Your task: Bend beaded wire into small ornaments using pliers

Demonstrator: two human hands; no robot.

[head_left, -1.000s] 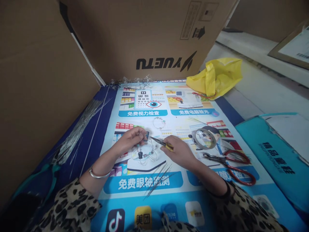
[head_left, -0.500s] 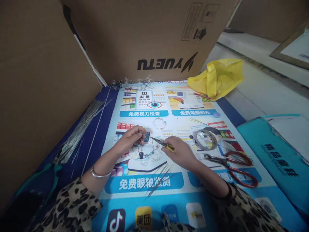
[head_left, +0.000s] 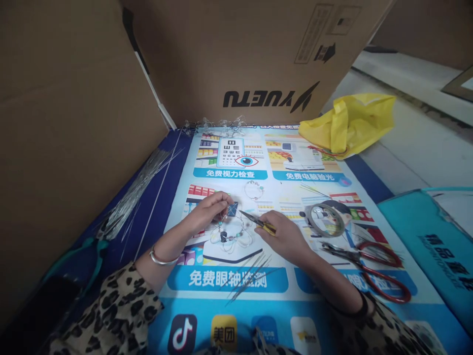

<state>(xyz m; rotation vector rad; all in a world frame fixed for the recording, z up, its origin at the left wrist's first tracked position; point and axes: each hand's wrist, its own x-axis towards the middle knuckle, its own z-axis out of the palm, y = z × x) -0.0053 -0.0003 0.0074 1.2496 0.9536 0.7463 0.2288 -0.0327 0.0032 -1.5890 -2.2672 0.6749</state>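
My left hand is closed in a pinch on the upper end of a beaded wire bracelet. The bracelet hangs in a curve with turquoise and clear beads and thin wire loops below the fingers. In my right hand is a pair of small pliers with yellow handles. The tips of the pliers point left, close to the fine wire by my left fingertips; whether they touch it I cannot tell. Just beyond lies another beaded bracelet on the printed sheet.
Red-handled scissors and a tape roll lie at right. Loose wires sit near me. A wire bundle and teal-handled pliers lie at left. Cardboard, a yellow bag and a teal bag surround the sheet.
The whole view has shifted, so the scene sits a little further right. My hands keep nearly the same pose, with the bracelet and pliers still held.
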